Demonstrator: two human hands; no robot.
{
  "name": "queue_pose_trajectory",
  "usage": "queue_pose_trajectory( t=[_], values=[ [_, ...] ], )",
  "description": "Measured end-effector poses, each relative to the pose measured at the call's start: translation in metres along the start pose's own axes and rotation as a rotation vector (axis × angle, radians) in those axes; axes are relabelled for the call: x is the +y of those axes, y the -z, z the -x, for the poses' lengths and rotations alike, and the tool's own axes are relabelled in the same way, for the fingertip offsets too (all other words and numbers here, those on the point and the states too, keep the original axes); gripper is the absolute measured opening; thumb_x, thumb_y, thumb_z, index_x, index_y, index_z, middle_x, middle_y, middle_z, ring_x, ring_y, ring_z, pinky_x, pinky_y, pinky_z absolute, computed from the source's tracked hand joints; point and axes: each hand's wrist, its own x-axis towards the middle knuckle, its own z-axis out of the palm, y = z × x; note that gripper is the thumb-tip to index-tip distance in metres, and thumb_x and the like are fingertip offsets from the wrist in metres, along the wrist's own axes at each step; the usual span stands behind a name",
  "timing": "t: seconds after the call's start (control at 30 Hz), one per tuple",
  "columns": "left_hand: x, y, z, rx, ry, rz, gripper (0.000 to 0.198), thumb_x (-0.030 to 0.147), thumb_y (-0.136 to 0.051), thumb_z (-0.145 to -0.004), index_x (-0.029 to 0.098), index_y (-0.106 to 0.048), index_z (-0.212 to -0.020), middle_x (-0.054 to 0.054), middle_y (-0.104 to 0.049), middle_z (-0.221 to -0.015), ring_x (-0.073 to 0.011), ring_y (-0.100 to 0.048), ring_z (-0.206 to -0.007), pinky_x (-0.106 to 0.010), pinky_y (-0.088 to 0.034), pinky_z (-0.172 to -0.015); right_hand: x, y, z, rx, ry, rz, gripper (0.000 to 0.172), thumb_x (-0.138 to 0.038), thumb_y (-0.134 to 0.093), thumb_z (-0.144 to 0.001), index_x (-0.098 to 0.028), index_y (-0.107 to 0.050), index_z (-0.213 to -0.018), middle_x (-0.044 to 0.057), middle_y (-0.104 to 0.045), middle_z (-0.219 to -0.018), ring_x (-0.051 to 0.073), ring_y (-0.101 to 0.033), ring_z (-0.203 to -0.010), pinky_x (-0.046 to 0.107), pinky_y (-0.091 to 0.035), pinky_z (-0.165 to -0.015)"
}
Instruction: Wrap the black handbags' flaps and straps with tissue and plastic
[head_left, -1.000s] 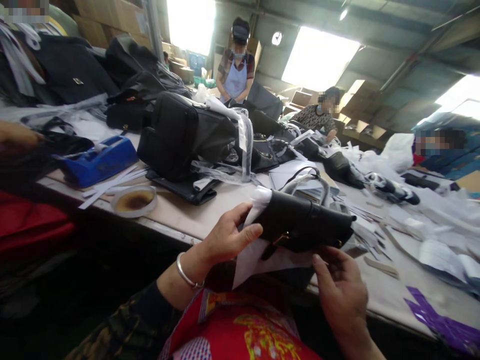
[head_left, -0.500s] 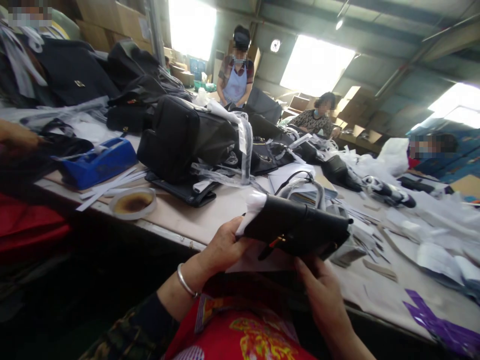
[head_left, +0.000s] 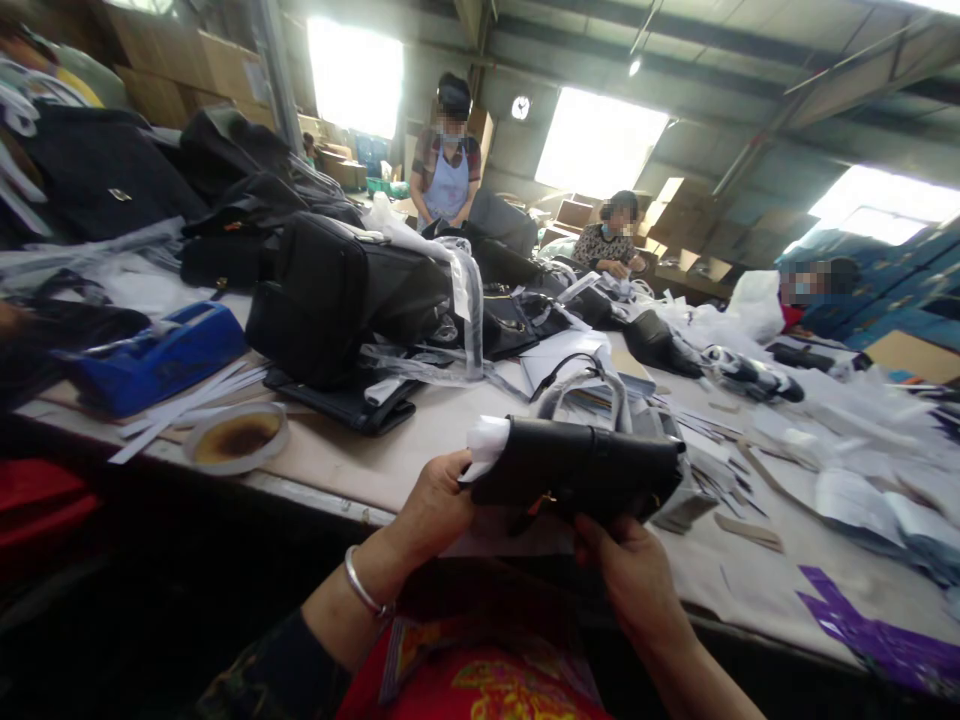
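A small black handbag (head_left: 577, 465) with wrapped handles is held at the table's front edge, between my two hands. White paper (head_left: 489, 440) sticks out of its left end. My left hand (head_left: 435, 505), below a silver bangle, is closed on that end, by the paper. Around the lower front edge, my right hand (head_left: 626, 560) grips the bag with its thumb and fingers; some fingertips are hidden beneath it. A gold-coloured clasp shows on the bag's front near my right hand.
Left on the table (head_left: 442, 430) are a blue tape dispenser (head_left: 161, 355), a round dish with brown residue (head_left: 236, 438) and a large black bag (head_left: 307, 295). Purple plastic (head_left: 870, 630) lies at the right. Two people (head_left: 448, 165) are behind the table; others are at the sides.
The view has shifted slightly, so the table items appear further left. The handbag has tilted a little towards flat, and both hands keep their hold on it.
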Motion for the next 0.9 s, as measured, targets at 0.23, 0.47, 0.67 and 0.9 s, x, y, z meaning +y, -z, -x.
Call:
queue_pose_trajectory(
  t=[0.23,0.47,0.67,0.9],
  values=[
    [-0.003,-0.002,-0.001,-0.03,-0.048,0.026,0.022,0.037,-0.068,-0.087,0.016,-0.075,-0.086,-0.004,-0.073,-0.085,-0.0212,-0.065,-0.08,-0.031,-0.054,-0.075,0.006,0.012,-0.001,0.03,0.013,0.032,0.04,-0.059,-0.068,-0.076,-0.021,-0.065,-0.063,0.003,-0.066,-0.055,0.022,-0.061,-0.057,0.03,-0.045,-0.053],
    [0.006,0.003,-0.004,-0.099,-0.059,-0.009,0.017,0.027,-0.064,-0.087,0.015,-0.073,-0.093,-0.003,-0.071,-0.089,-0.0183,-0.062,-0.082,-0.027,-0.05,-0.074,-0.007,0.007,-0.006,0.082,-0.015,0.203,0.044,-0.065,-0.063,-0.075,-0.022,-0.066,-0.063,0.005,-0.067,-0.055,0.024,-0.061,-0.056,0.033,-0.042,-0.052],
    [0.012,0.022,-0.001,-0.218,-0.145,-0.111,0.019,0.019,-0.065,-0.077,0.014,-0.066,-0.095,-0.001,-0.063,-0.085,-0.0167,-0.056,-0.077,-0.024,-0.044,-0.067,-0.011,0.007,-0.008,0.072,-0.012,0.241,0.045,-0.065,-0.061,-0.077,-0.021,-0.066,-0.069,0.004,-0.067,-0.054,0.024,-0.061,-0.055,0.033,-0.042,-0.053],
    [0.02,0.024,-0.005,-0.224,-0.155,-0.078,0.045,0.049,-0.07,-0.082,0.015,-0.067,-0.111,-0.003,-0.065,-0.094,-0.0196,-0.056,-0.083,-0.028,-0.045,-0.071,-0.011,0.007,-0.012,0.095,-0.045,0.263,0.048,-0.068,-0.061,-0.073,-0.02,-0.065,-0.07,0.003,-0.065,-0.051,0.021,-0.059,-0.049,0.031,-0.04,-0.05]
  ],
)
